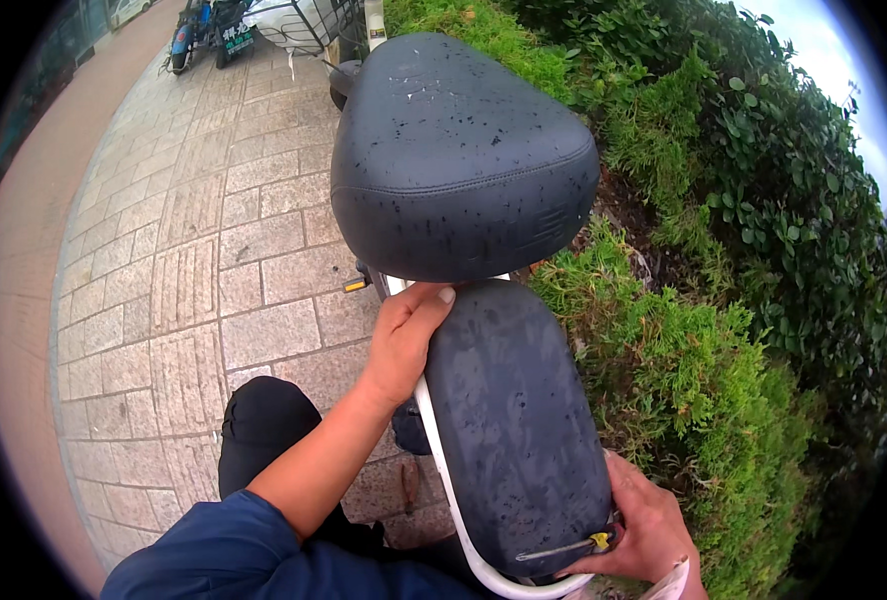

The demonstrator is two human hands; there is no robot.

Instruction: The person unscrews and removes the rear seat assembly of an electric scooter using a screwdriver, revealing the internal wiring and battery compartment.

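Observation:
A long black rear seat pad (514, 400) lies on a white rack frame (442, 465), behind the wide black saddle (454, 140). My left hand (409, 335) is closed at the pad's front left corner. Its thumb rests on the pad's edge, while the fingertips are partly hidden below the saddle. At the rear right corner, my right hand (649, 525) curls round the pad's side and holds a screwdriver (602, 541) with a yellow and red handle. The screwdriver's metal shaft points left across the pad's rear end. Dark specks and damp-looking marks cover both seats.
Green shrubs (684, 370) crowd the bike's right side. Stone paving (274, 330) runs along the left, where a pedal with a yellow reflector (355, 286) sticks out. My bent knee (264, 420) is close by. A wire basket (309, 25) and a parked scooter (214, 35) stand ahead.

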